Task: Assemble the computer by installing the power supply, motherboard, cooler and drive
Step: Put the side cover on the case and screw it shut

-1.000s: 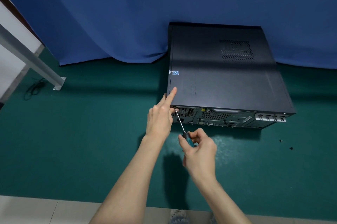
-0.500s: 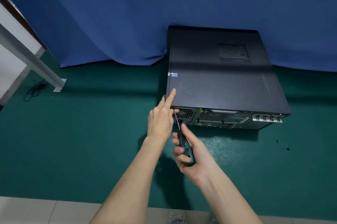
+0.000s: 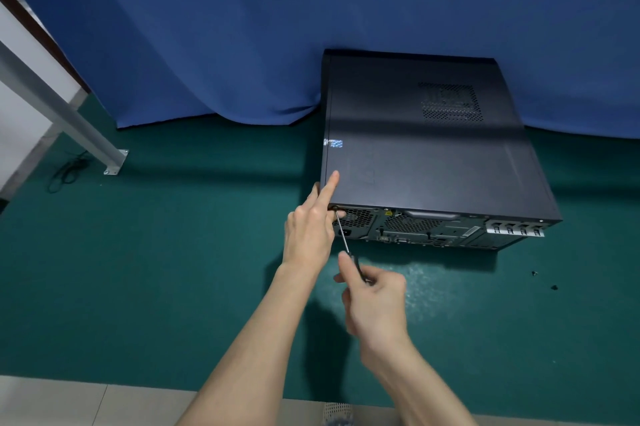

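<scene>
A black computer case (image 3: 433, 155) lies flat on the green mat (image 3: 138, 269), its side panel closed and its rear panel facing me. My left hand (image 3: 306, 235) rests at the case's near left corner, the index finger straight on the top panel and the thumb beside the screwdriver shaft. My right hand (image 3: 375, 301) grips the handle of a screwdriver (image 3: 343, 235). The shaft slants up to a screw (image 3: 335, 208) at the top left corner of the rear panel. The inside of the case is hidden.
Two small loose screws (image 3: 533, 273) lie on the mat right of the case. A blue curtain (image 3: 242, 27) hangs behind it. A slanted metal leg (image 3: 69, 114) and a black cable (image 3: 65, 172) are at the far left. Pale floor tiles (image 3: 52, 401) border the mat's near edge.
My right hand has shifted its grip on the screwdriver handle, from fingers stretched along it to fingers curled round it. The tip stays at the screw. My left hand has hardly moved.
</scene>
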Tool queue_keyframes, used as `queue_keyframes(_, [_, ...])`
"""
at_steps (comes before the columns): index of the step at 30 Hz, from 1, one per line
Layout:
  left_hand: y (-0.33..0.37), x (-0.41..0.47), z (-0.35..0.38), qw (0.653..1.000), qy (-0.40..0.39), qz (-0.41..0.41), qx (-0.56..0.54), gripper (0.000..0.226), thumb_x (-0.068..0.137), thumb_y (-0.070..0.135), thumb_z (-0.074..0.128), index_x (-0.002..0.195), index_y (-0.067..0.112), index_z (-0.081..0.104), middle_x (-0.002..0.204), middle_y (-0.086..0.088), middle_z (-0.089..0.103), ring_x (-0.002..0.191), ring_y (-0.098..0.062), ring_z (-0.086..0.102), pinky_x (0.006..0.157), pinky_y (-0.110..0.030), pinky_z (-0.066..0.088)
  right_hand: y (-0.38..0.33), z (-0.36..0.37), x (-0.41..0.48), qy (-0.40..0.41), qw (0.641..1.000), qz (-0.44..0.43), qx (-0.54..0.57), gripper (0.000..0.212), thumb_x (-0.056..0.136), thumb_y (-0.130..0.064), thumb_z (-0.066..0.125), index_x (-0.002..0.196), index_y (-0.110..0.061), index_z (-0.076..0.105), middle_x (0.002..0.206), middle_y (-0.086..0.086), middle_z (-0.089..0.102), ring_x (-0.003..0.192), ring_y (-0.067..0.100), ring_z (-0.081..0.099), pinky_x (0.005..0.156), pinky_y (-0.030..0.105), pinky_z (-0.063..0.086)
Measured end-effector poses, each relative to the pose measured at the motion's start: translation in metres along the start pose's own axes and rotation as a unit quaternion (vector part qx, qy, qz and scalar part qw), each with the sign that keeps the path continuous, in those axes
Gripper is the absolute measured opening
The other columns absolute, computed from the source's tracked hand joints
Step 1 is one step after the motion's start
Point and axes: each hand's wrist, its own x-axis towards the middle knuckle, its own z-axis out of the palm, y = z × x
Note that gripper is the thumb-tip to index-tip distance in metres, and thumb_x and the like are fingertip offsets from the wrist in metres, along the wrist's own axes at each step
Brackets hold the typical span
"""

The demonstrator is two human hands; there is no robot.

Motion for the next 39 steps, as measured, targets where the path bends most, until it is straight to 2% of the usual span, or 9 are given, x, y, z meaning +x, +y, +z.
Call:
queue_keyframes(3, [-0.001,0.000,0.000,1.000,-0.002,0.002,0.006,0.064,0.097,0.009,0.044,0.149,0.037,0.020,0.134,-0.007,0.057,0.120,-0.026,0.054,0.095,-0.039,0.041,-0.013,-0.012,0.012,-0.137,0.914,0.259,0.281,0.036,0.083,-0.033,0.069,0.067,-0.003,0.059,0.038,-0.004,0.025,0.024,0.005,0.017,0.027,0.012,0.012])
queue_keyframes(6, [0.000,0.000,0.000,1.000,-0.005,0.003,0.009,0.063,0.097,0.009,0.042,0.149,0.037,0.020,0.136,-0.006,0.055,0.115,-0.026,0.058,0.091,-0.040,0.043,-0.015,-0.023,0.015,-0.205,0.869,0.303,0.333,0.034,0.074,-0.035,0.069,0.076,-0.001,0.063,0.038,-0.005,0.024,0.022,0.003,0.019,0.024,0.015,0.009])
queue_keyframes(9, [0.001,0.002,-0.001,1.000,-0.007,-0.005,0.024,0.064,0.097,0.010,0.043,0.149,0.037,0.019,0.138,-0.006,0.054,0.110,-0.027,0.059,0.091,-0.039,0.042,-0.012,-0.018,0.014,-0.197,0.906,0.256,0.272,0.045,0.078,-0.048,0.069,0.089,-0.005,0.064,0.045,-0.002,0.032,0.028,0.006,0.021,0.029,0.014,0.013])
queue_keyframes(13, [0.004,0.001,-0.004,1.000,-0.014,-0.006,-0.004,0.065,0.095,0.006,0.045,0.149,0.036,0.023,0.137,-0.009,0.055,0.108,-0.030,0.060,0.094,-0.041,0.042,-0.001,-0.008,0.013,-0.038,0.999,0.025,-0.028,0.056,0.084,-0.042,0.070,0.076,0.009,0.051,0.051,0.010,0.038,0.040,0.016,0.025,0.042,0.022,0.022])
queue_keyframes(16, [0.002,0.002,-0.005,1.000,-0.006,-0.004,-0.021,0.063,0.095,0.007,0.047,0.148,0.034,0.027,0.140,-0.011,0.051,0.112,-0.029,0.060,0.097,-0.041,0.041,-0.004,0.000,0.011,-0.057,0.994,0.072,0.051,0.049,0.089,-0.034,0.067,0.066,0.006,0.051,0.042,0.008,0.039,0.028,0.014,0.023,0.038,0.013,0.019])
queue_keyframes(20, [0.003,0.001,-0.005,1.000,0.003,-0.002,-0.024,0.063,0.095,0.006,0.047,0.147,0.036,0.027,0.141,-0.012,0.050,0.117,-0.030,0.057,0.099,-0.041,0.040,-0.018,-0.009,0.018,-0.196,0.896,0.282,0.280,0.039,0.080,-0.037,0.071,0.064,-0.005,0.056,0.038,-0.004,0.030,0.023,0.005,0.020,0.026,0.013,0.011])
queue_keyframes(23, [0.003,0.000,-0.006,0.999,0.007,-0.001,-0.038,0.065,0.094,0.006,0.052,0.146,0.038,0.029,0.142,-0.012,0.048,0.116,-0.031,0.056,0.099,-0.040,0.040,-0.019,-0.014,0.019,-0.230,0.846,0.312,0.366,0.035,0.074,-0.033,0.073,0.064,-0.002,0.060,0.039,-0.005,0.028,0.022,0.005,0.021,0.022,0.016,0.012])
queue_keyframes(31, [0.006,-0.011,-0.020,0.988,-0.049,-0.058,-0.137,0.096,0.079,-0.022,0.042,0.142,0.049,0.030,0.139,-0.006,0.051,0.095,-0.012,0.067,0.088,-0.027,0.050,-0.020,-0.055,0.020,-0.230,0.941,0.197,0.150,0.041,0.079,-0.044,0.070,0.079,-0.004,0.064,0.046,0.000,0.034,0.027,0.008,0.021,0.031,0.014,0.016])
queue_keyframes(39, [0.056,-0.017,-0.007,0.976,0.172,0.076,0.114,0.036,0.083,0.002,0.067,0.118,0.006,0.065,0.120,-0.017,0.059,0.111,-0.034,0.055,0.089,-0.047,0.050,-0.029,-0.153,0.043,-0.011,0.998,-0.004,0.062,0.027,0.093,-0.024,0.062,0.079,-0.003,0.052,0.050,0.006,0.048,0.038,0.016,0.042,0.042,0.027,0.034])
